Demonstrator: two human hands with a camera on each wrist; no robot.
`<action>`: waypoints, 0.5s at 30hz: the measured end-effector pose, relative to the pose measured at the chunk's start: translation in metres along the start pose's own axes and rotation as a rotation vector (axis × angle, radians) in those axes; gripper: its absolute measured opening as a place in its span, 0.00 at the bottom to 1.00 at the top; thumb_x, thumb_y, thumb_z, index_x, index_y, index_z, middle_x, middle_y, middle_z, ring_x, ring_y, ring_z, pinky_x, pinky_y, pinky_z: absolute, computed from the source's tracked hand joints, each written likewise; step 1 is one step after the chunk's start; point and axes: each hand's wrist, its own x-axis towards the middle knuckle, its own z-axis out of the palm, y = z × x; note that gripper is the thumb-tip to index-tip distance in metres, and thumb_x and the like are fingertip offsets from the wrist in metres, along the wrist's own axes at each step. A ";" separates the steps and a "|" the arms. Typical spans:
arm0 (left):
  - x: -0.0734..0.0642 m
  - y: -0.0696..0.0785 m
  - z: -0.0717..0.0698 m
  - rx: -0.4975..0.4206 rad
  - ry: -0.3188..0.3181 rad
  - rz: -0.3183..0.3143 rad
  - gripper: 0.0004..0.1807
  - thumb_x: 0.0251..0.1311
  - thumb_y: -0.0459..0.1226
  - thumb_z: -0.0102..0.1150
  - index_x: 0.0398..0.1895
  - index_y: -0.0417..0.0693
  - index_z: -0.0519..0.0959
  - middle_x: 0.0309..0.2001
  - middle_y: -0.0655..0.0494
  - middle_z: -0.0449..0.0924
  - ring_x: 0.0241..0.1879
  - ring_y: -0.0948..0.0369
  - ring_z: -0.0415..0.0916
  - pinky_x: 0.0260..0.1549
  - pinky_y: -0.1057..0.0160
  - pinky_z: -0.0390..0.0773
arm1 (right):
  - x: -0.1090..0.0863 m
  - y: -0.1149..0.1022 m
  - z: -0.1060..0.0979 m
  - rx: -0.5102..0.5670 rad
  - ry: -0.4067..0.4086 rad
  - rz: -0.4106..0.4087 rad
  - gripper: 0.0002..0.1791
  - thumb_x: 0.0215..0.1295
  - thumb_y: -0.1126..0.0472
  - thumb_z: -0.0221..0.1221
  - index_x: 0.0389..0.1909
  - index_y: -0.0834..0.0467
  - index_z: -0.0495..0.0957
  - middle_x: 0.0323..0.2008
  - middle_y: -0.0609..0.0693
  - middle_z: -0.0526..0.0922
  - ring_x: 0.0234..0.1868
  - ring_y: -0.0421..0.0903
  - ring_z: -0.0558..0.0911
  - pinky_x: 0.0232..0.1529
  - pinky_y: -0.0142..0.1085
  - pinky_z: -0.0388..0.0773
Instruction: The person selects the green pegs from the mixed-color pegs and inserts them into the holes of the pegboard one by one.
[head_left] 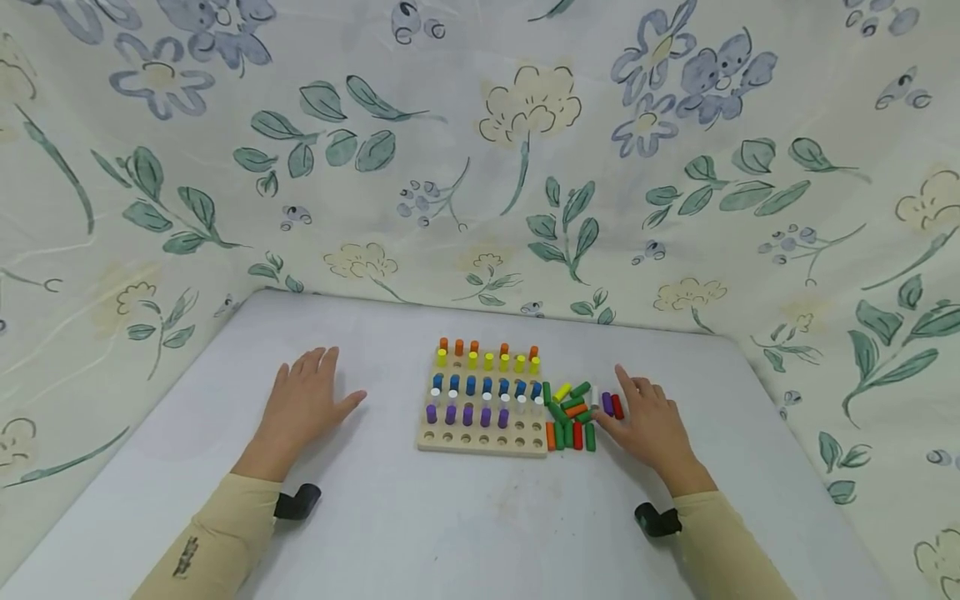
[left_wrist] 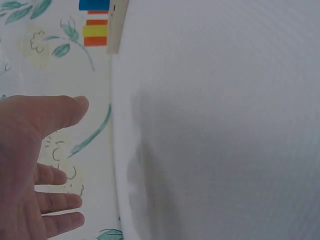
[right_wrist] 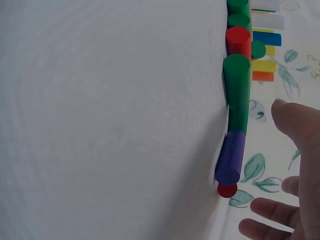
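A wooden peg board (head_left: 480, 447) lies mid-table with rows of upright orange, yellow, blue, white and purple pegs (head_left: 468, 415). Its front row shows bare holes, as does the right end of the purple row. Beside the board's right edge lie loose pegs, among them a purple peg (right_wrist: 230, 157), a red peg (head_left: 617, 407) and several green pegs (right_wrist: 236, 80). My right hand (head_left: 648, 425) hovers at the right of this pile, fingers spread, thumb toward the white peg (head_left: 596, 397). Well left of the board, my left hand (head_left: 300, 408) is held palm down with nothing in it, thumb pointing at the board.
A white table (head_left: 360, 533) carries everything, with small specks in front of the board. Floral cloth (head_left: 480, 208) hangs behind the table and along both sides. A black strap piece (head_left: 300, 502) shows at the left wrist and another (head_left: 657, 520) at the right.
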 end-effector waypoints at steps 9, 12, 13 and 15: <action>0.004 0.006 0.001 -0.095 -0.077 0.015 0.43 0.63 0.46 0.67 0.70 0.25 0.61 0.65 0.24 0.65 0.64 0.31 0.64 0.62 0.32 0.68 | 0.001 -0.006 0.000 0.053 -0.052 0.026 0.45 0.65 0.40 0.65 0.72 0.64 0.63 0.62 0.68 0.74 0.61 0.65 0.74 0.64 0.65 0.70; 0.005 0.010 0.002 -0.145 -0.117 0.001 0.41 0.62 0.45 0.68 0.68 0.27 0.63 0.63 0.27 0.68 0.62 0.34 0.66 0.60 0.34 0.72 | -0.001 -0.009 -0.002 0.090 -0.048 0.023 0.43 0.64 0.43 0.66 0.71 0.65 0.65 0.58 0.67 0.77 0.57 0.63 0.77 0.62 0.62 0.73; 0.006 0.012 0.002 -0.156 -0.125 -0.002 0.40 0.62 0.45 0.69 0.67 0.27 0.64 0.62 0.28 0.68 0.61 0.35 0.67 0.59 0.34 0.72 | -0.001 -0.010 -0.002 0.099 -0.046 0.021 0.43 0.64 0.43 0.66 0.70 0.65 0.65 0.56 0.66 0.78 0.55 0.62 0.77 0.61 0.61 0.75; 0.006 0.014 0.002 -0.176 -0.133 -0.004 0.39 0.61 0.44 0.70 0.65 0.28 0.65 0.59 0.30 0.70 0.58 0.37 0.69 0.58 0.36 0.74 | -0.001 -0.012 -0.002 0.112 -0.046 0.016 0.42 0.64 0.44 0.67 0.70 0.64 0.65 0.50 0.62 0.80 0.50 0.59 0.78 0.57 0.58 0.78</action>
